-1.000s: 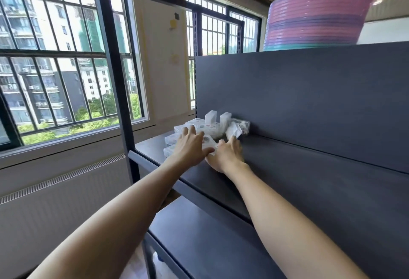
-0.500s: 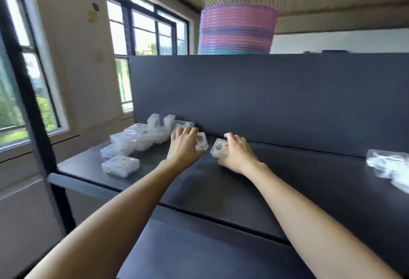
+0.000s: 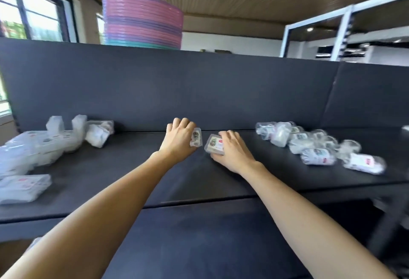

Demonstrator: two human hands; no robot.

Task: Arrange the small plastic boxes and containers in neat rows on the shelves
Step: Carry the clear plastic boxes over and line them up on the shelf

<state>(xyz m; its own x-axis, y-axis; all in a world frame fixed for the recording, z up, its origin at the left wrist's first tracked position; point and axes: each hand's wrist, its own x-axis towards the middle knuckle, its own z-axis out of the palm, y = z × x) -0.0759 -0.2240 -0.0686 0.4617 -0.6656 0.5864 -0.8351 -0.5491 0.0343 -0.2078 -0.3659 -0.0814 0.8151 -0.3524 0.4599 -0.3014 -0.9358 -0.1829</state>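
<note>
Shelf [image 3: 132,174], dark, mid-scene: left hand [image 3: 179,141] grip closed round one small clear box [image 3: 196,137]; right hand [image 3: 232,152] grip closed round another box [image 3: 215,144], just beside it. Loose box heaps far left [image 3: 44,143] and right [image 3: 314,143].

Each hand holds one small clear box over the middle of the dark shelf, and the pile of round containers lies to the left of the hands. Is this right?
Not quite. The head view shows the pile of round containers to the right of the hands, not left. The rest holds: the left hand and right hand each hold a small clear box over the dark shelf.
</note>
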